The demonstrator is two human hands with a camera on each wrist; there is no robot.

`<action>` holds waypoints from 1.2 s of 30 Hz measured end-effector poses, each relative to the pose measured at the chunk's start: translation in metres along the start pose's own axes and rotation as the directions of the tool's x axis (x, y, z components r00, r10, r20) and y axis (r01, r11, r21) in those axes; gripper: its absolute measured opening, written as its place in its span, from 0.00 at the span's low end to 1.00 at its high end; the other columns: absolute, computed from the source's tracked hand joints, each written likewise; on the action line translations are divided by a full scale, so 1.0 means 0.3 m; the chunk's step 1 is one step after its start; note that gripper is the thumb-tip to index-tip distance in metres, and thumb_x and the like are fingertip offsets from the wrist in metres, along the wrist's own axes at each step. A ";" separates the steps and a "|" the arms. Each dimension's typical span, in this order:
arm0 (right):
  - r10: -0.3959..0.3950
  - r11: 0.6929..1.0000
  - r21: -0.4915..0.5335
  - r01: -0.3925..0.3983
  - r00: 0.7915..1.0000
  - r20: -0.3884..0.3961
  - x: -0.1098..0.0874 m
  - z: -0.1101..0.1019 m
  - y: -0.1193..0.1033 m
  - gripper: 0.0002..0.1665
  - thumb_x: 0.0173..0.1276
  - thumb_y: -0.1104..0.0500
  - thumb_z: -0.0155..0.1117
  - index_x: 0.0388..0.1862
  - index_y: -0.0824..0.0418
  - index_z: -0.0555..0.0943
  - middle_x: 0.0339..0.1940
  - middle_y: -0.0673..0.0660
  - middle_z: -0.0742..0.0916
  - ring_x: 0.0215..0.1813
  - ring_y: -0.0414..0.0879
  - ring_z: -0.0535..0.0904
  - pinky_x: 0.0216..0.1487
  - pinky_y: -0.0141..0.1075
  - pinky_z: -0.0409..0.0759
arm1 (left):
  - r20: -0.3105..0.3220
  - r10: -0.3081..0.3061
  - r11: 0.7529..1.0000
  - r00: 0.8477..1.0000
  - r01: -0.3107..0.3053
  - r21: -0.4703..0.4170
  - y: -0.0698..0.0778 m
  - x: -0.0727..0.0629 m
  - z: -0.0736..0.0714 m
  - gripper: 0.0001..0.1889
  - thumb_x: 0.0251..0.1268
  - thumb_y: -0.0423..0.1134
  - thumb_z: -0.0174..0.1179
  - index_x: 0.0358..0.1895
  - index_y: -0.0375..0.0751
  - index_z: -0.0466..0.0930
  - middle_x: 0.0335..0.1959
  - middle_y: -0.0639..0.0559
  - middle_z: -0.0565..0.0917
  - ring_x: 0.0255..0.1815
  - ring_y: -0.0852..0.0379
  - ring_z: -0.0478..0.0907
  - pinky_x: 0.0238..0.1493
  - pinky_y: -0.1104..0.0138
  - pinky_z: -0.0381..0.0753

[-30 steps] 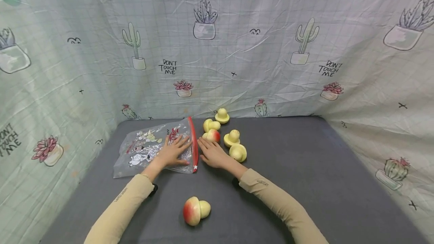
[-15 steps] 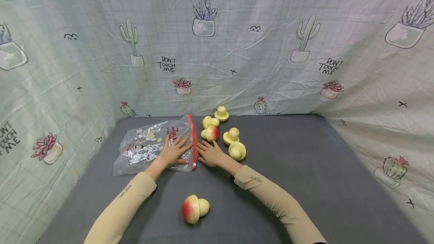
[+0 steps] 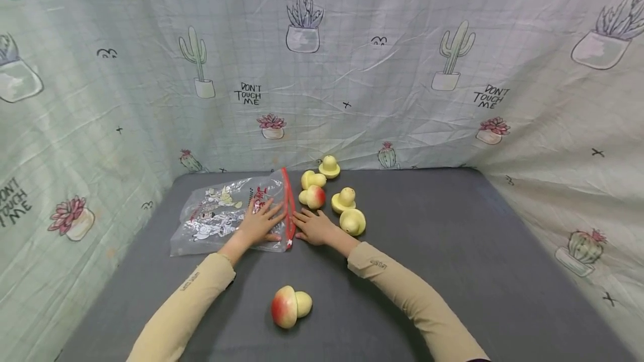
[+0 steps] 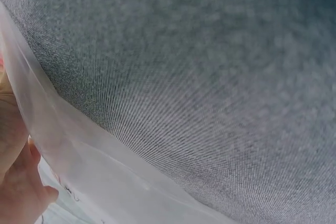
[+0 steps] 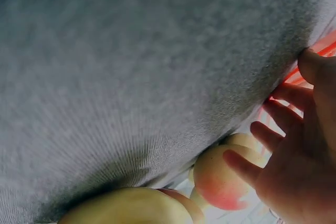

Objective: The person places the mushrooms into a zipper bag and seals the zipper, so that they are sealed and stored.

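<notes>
Drew the right hand (image 3: 314, 229) slightly nearer the body since a second ago, with loosely straight, parted fingers at the red zip strip (image 3: 288, 190) of a clear, printed plastic bag (image 3: 223, 218). Rest the left hand (image 3: 257, 225), fingers spread, on that bag, left of centre on the grey worktop (image 3: 427, 239). See a red-blushed yellow mushroom-shaped piece (image 3: 315, 198) just beyond the right hand, four pale-yellow mushroom-shaped pieces (image 3: 351, 222) near it, a second red-blushed piece (image 3: 285, 307) well apart, nearer the body, and cactus-printed pale cloth (image 3: 347, 71) behind.
</notes>
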State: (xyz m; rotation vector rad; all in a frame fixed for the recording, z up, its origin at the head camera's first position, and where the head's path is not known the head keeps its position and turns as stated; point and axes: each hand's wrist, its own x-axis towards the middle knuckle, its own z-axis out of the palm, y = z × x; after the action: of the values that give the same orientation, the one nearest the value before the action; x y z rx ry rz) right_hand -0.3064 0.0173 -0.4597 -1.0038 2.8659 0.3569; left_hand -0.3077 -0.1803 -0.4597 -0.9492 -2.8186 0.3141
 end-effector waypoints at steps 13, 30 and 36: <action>-0.028 1.000 0.002 0.028 0.998 -0.057 -0.008 -0.005 0.030 0.34 0.66 0.38 0.38 0.68 0.49 0.57 0.71 0.47 0.60 0.72 0.46 0.54 0.63 0.46 0.64 | 0.045 0.019 0.999 0.999 -0.021 0.043 0.040 0.033 -0.049 0.36 0.48 0.57 0.55 0.61 0.44 0.67 0.63 0.50 0.69 0.66 0.46 0.62 0.60 0.42 0.57; -0.040 0.999 0.018 0.042 0.996 -0.084 -0.010 0.005 0.024 0.34 0.65 0.38 0.42 0.67 0.50 0.60 0.70 0.47 0.63 0.70 0.46 0.57 0.62 0.48 0.64 | -0.070 0.139 0.990 0.988 -0.136 0.034 0.061 -0.011 -0.035 0.30 0.50 0.50 0.57 0.59 0.42 0.69 0.56 0.46 0.75 0.59 0.46 0.71 0.58 0.46 0.65; -0.048 0.998 0.022 0.051 0.994 -0.101 -0.012 0.006 0.017 0.34 0.65 0.38 0.43 0.67 0.49 0.61 0.69 0.47 0.64 0.70 0.47 0.58 0.62 0.48 0.65 | -0.046 0.112 0.994 0.993 -0.113 -0.012 0.057 -0.033 -0.031 0.30 0.54 0.50 0.56 0.62 0.42 0.66 0.58 0.45 0.74 0.60 0.46 0.69 0.58 0.44 0.62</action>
State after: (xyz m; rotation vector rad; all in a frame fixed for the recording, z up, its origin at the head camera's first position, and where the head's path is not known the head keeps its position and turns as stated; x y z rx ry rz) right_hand -0.3068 0.0237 -0.4598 -1.1170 2.9192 0.2748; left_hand -0.2882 -0.1717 -0.4557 -1.1068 -2.7357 0.2822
